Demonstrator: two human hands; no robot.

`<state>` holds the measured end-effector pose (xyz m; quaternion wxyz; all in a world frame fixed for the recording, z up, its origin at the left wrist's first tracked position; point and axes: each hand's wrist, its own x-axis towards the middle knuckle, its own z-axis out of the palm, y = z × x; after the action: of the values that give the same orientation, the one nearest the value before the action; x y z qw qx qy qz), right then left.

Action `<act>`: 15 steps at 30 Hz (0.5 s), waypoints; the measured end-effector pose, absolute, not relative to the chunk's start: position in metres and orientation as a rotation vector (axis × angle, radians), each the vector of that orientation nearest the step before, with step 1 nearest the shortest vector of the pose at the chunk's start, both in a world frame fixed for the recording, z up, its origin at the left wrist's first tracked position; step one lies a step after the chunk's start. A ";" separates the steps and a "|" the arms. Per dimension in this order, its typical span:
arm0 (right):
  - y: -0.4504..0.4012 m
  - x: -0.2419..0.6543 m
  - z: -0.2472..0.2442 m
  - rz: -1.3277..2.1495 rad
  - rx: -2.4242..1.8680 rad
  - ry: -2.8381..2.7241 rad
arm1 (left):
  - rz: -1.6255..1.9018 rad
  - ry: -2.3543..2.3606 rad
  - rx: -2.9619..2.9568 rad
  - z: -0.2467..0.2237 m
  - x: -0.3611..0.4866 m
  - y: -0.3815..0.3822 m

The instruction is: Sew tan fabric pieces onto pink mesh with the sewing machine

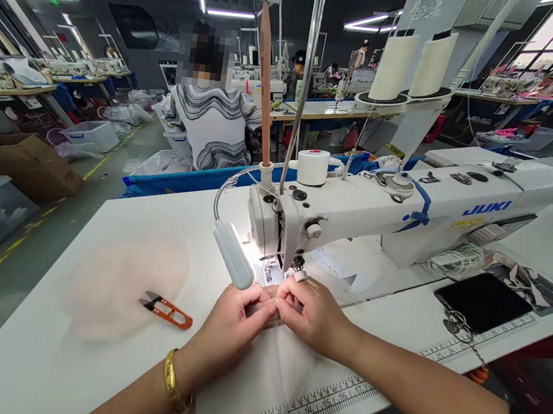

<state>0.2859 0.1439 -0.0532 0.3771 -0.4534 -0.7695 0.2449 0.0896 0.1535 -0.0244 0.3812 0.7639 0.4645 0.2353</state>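
Note:
Just in front of the needle area of a white sewing machine (357, 210), my left hand (237, 316) and my right hand (311, 312) meet, thumbs and fingers pinched together. Between them they grip a thin, sheer, pale fabric (287, 363), which hangs toward the table's front edge. The pinched edge is mostly hidden by my fingers. A small grey lamp (234, 254) on a bent metal neck lights the needle plate (269, 273). To the left, orange-handled thread snips (168, 310) lie with blades apart, partly over a sheer pale pink fabric piece (120, 288).
A printed ruler (302, 411) runs along the table's front edge. On the right lie a black phone (484, 302), a coil of white cord (456, 259) and fabric scraps. Thread cones (393, 67) stand behind the machine. A person (211, 118) sits ahead, back turned.

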 end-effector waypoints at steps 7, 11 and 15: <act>0.157 0.277 -0.061 0.347 -1.366 -2.139 | 0.616 1.387 2.422 -0.042 0.091 0.158; 0.159 0.278 -0.061 0.326 -1.387 -2.121 | 0.642 1.152 2.699 -0.048 0.088 0.157; 0.159 0.284 -0.066 0.264 -1.312 -2.148 | 0.590 1.105 2.750 -0.046 0.087 0.155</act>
<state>0.2837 0.1590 -0.0657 0.3004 -0.4945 -0.8095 0.0996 0.0866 0.1548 -0.0460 0.0597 0.9085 0.3649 0.1949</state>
